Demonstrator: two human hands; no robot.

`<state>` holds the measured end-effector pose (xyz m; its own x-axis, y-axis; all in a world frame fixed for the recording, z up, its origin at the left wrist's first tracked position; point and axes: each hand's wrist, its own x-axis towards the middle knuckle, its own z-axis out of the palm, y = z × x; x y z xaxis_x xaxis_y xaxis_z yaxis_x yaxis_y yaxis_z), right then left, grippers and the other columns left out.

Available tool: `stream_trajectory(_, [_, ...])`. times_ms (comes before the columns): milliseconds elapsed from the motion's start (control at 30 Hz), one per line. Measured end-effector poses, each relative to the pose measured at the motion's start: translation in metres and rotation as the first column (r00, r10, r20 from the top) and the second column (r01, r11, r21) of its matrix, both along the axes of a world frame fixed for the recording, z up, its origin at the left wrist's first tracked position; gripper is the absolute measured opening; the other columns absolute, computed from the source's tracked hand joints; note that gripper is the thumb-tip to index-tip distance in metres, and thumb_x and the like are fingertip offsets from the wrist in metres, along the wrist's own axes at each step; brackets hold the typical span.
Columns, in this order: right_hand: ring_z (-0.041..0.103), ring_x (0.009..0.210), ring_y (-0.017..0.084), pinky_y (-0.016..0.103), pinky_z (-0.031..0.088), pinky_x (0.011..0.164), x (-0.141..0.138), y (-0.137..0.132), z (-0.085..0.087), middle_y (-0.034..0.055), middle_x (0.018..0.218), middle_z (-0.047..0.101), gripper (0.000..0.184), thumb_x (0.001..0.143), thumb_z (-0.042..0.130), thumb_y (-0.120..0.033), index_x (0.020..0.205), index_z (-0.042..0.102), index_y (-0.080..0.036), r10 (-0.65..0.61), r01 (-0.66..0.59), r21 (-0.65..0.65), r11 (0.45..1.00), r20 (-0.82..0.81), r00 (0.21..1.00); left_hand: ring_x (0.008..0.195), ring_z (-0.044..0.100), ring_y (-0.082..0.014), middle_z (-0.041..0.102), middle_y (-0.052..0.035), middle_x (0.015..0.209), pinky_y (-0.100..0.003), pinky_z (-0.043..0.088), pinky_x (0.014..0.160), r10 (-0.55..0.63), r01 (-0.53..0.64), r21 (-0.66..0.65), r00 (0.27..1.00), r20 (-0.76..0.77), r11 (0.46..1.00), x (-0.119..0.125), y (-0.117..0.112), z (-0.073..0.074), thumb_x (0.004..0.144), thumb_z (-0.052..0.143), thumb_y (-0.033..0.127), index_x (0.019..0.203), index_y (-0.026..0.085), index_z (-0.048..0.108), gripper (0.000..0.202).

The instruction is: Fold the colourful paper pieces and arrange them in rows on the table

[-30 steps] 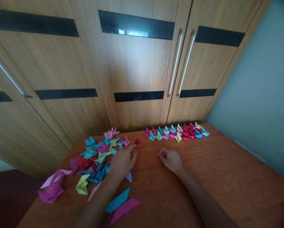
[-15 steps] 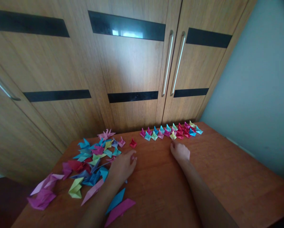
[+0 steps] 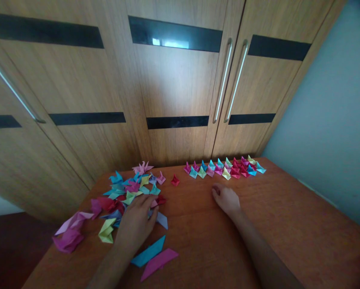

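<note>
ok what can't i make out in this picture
All in the head view:
Whether the left hand grips the red paper beside it: fingers hide contact.
Papers behind that hand: partly covered by it.
The right hand's palm: turned from the camera.
Folds in the row of small papers: too small.
Cabinet top: cut off by the upper edge.

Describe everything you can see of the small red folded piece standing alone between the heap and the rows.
The red folded piece looks like creased paper, with one point rising and corners flaring lower down. It appears upright on the brown table, near the back edge, apart from the heap and the rows. Only the table touches it; finer folds are too small to tell.
</note>
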<state>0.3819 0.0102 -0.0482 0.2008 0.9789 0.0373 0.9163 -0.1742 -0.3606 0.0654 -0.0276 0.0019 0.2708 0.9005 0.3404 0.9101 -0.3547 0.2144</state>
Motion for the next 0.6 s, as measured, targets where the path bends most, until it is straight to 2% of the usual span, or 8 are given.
stream_trajectory(100, [0.062,0.084,0.017,0.025,0.043,0.074,-0.034,-0.009,-0.003,0.0028,0.092,0.068,0.028,0.085,0.047,-0.030,0.109,0.062,-0.025,0.283,-0.273,0.119,0.955,-0.078,0.956,0.110,0.052,-0.0300,0.059,-0.0121,0.119,-0.045,0.042,0.092,0.100,-0.093,0.093,0.991,-0.083,0.991,-0.028,-0.007,-0.004,0.086,0.048,0.034,0.115,0.018,0.058,0.035])
stream_trajectory(200, [0.059,0.079,0.015,0.024,0.041,0.073,-0.062,-0.018,-0.005,0.0019,0.084,0.066,0.027,0.085,0.048,-0.028,0.106,0.063,-0.024,0.449,-0.426,0.177,0.887,-0.112,0.887,0.115,0.048,-0.0350,0.053,-0.0157,0.126,-0.051,0.042,0.091,0.188,-0.176,0.100,0.973,-0.136,0.979,-0.043,-0.011,-0.011,0.083,0.051,0.039,0.123,0.017,0.053,0.045])
stream_trajectory(300, [0.058,0.078,0.015,0.024,0.041,0.071,-0.074,-0.022,-0.006,0.0018,0.082,0.064,0.026,0.084,0.048,-0.026,0.105,0.064,-0.024,0.484,-0.457,0.193,0.868,-0.130,0.865,0.120,0.045,-0.0338,0.049,-0.0143,0.131,-0.051,0.040,0.095,0.131,-0.126,0.051,0.985,-0.113,0.991,-0.041,-0.011,-0.022,0.082,0.053,0.038,0.125,0.019,0.051,0.047])
stream_trajectory(433, [0.058,0.076,0.015,0.024,0.041,0.072,-0.075,-0.021,-0.008,0.0015,0.081,0.065,0.025,0.083,0.049,-0.025,0.103,0.064,-0.023,0.450,-0.417,0.196,0.887,-0.176,0.875,0.123,0.044,-0.0289,0.047,-0.0106,0.133,-0.046,0.038,0.102,-0.004,0.005,-0.007,0.999,0.032,1.000,-0.023,-0.007,-0.032,0.080,0.055,0.027,0.124,0.021,0.052,0.044])
stream_trajectory(600, [0.058,0.077,0.015,0.024,0.041,0.072,-0.082,-0.024,-0.006,0.0015,0.082,0.064,0.024,0.084,0.048,-0.024,0.101,0.064,-0.023,0.429,-0.396,0.198,0.897,-0.169,0.887,0.122,0.046,-0.0250,0.050,-0.0067,0.131,-0.044,0.039,0.103,-0.120,0.135,-0.063,0.972,0.202,0.989,0.001,-0.007,-0.023,0.078,0.054,0.014,0.121,0.026,0.054,0.045])
